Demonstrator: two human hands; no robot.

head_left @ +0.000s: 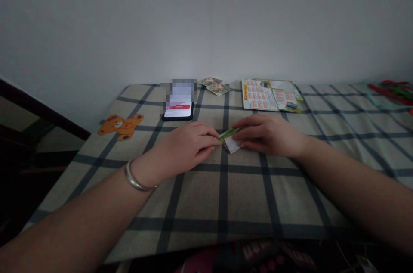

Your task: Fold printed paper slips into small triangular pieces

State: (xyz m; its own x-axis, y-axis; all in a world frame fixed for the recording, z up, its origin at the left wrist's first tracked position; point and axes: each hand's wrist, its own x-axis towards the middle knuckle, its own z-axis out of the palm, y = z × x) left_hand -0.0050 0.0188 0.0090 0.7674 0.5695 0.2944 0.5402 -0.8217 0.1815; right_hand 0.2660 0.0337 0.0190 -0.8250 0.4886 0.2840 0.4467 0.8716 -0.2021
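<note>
A small folded piece of printed paper [232, 144], white with green and yellow edges, lies on the checked tablecloth between my hands. My left hand [193, 141], with a silver bangle at the wrist, pinches its left corner between closed fingertips. From the right, my right hand [269, 135] holds the paper down, its fingers bent over the top and covering part of the print. Farther back lie folded paper pieces [217, 86] with a similar colourful print. Behind my right hand are printed paper sheets [269, 94], stacked with their edges uneven.
A phone [178, 111] with its screen lit lies at the back left, partly pixelated. An orange bear cutout [121, 127] is near the left table edge. Red and green items [398, 92] sit at the far right. The tablecloth [200, 195] reaches to a pale wall [206, 19].
</note>
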